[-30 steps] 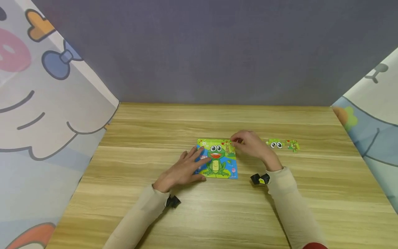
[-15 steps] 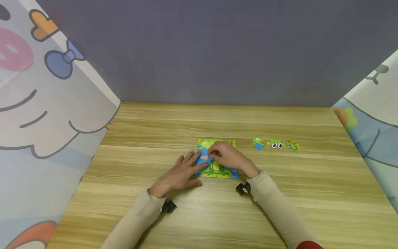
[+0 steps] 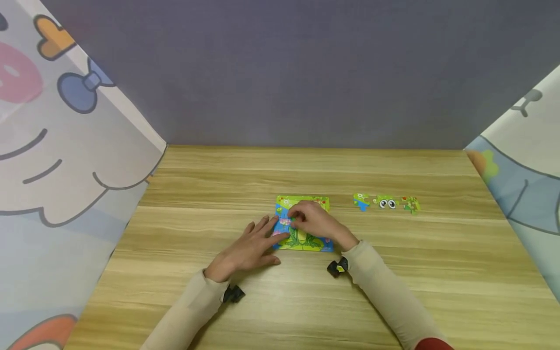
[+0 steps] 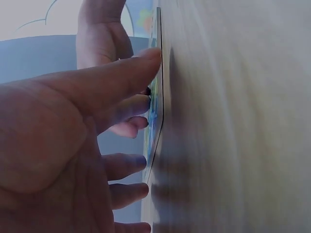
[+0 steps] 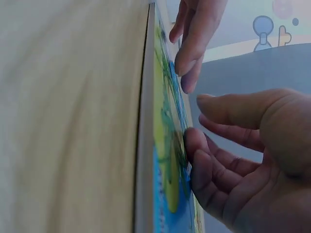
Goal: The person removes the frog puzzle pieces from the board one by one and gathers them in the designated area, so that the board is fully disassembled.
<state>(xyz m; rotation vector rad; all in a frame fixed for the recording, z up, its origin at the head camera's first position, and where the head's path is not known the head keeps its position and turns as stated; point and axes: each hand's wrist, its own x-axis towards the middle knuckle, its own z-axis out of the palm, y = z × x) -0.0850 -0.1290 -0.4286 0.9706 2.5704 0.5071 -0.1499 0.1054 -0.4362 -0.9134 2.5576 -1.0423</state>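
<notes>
Beneath both hands, frog puzzle (apparently touched)

Walled booth, wood-grain table, cartoon panels, grey backboard

The puzzle has a green frog on blue and light green. The pieces are green: one with blue, one with black and white eyes, one with red dots. The table is yellow-brown with wavy stripes. The back wall is grey. The sleeves are cream.
</notes>
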